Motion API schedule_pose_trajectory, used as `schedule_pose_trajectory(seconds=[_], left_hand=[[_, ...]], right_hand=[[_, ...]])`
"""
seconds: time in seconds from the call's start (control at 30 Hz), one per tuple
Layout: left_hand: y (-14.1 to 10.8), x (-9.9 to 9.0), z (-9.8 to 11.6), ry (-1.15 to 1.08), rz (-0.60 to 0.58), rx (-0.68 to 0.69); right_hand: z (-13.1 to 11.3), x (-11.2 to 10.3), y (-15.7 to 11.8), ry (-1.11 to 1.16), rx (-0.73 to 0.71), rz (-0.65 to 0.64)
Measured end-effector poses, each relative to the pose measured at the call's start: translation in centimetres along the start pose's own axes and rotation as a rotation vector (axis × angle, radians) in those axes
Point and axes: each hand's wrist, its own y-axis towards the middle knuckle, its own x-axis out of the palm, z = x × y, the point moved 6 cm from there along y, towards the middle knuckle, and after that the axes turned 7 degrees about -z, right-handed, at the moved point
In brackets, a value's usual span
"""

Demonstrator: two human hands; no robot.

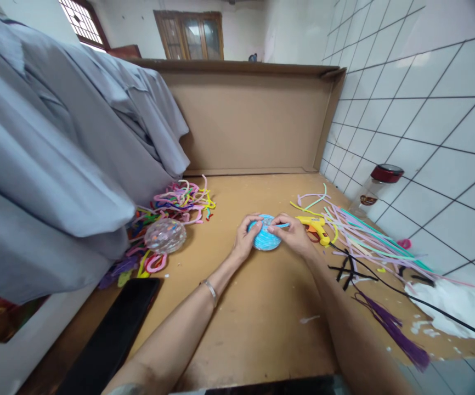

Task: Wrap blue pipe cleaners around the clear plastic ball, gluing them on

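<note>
At the middle of the table I hold a round clear ball [266, 241] wound with bright blue pipe cleaner. My left hand [246, 237] grips it from the left, thumb on its upper face. On the other side, my right hand [293, 235] pinches a blue pipe cleaner [281, 225] against the top of the ball, and a short end sticks out to the right. Some of the clear surface still shows between my thumbs. A yellow glue gun [316, 227] lies just right of my right hand.
Left are a second clear ball [165, 236], a tangle of coloured pipe cleaners [184, 197] and a black phone-like slab [114, 329]. Right lie loose pipe cleaners [361, 236], a purple tassel [397, 329], a black cord [427, 302] and a red-lidded jar [375, 186]. Cardboard [254, 120] stands behind.
</note>
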Motion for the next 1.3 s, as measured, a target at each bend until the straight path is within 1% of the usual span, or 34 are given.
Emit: schedule_pose_trajectory(seconds=[0.27, 0.47, 0.57, 0.7, 0.8, 0.9, 0.97, 1.13, 1.3], left_hand=[[-0.1, 0.0, 0.2, 0.0, -0.003, -0.016], [0.0, 0.1, 0.1, 0.001, 0.003, -0.023], [0.0, 0.2, 0.1, 0.001, 0.0, -0.022], [0.0, 0.2, 0.0, 0.005, -0.005, -0.021], [0.0, 0.3, 0.1, 0.017, -0.011, -0.018], [0.0, 0.3, 0.3, 0.02, -0.016, -0.017], [0.0, 0.3, 0.3, 0.019, -0.016, -0.015], [0.0, 0.3, 0.1, 0.013, -0.011, -0.019], [-0.2, 0.4, 0.1, 0.013, -0.007, -0.021]], right_hand=[[-0.1, 0.1, -0.1, -0.012, 0.0, -0.026], [-0.4, 0.2, -0.3, -0.04, -0.025, -0.121], [-0.6, 0.0, -0.4, -0.04, -0.054, -0.094], [-1.4, -0.1, -0.5, -0.181, -0.126, -0.018], [-1.6, 0.4, -0.6, -0.298, -0.132, -0.04], [-1.5, 0.9, -0.7, -0.355, -0.128, -0.068], [-1.5, 1.0, -0.7, -0.402, -0.135, -0.073], [-1.8, 1.3, -0.7, -0.617, -0.172, -0.068], [-1.2, 1.3, -0.6, -0.604, -0.206, -0.058]])
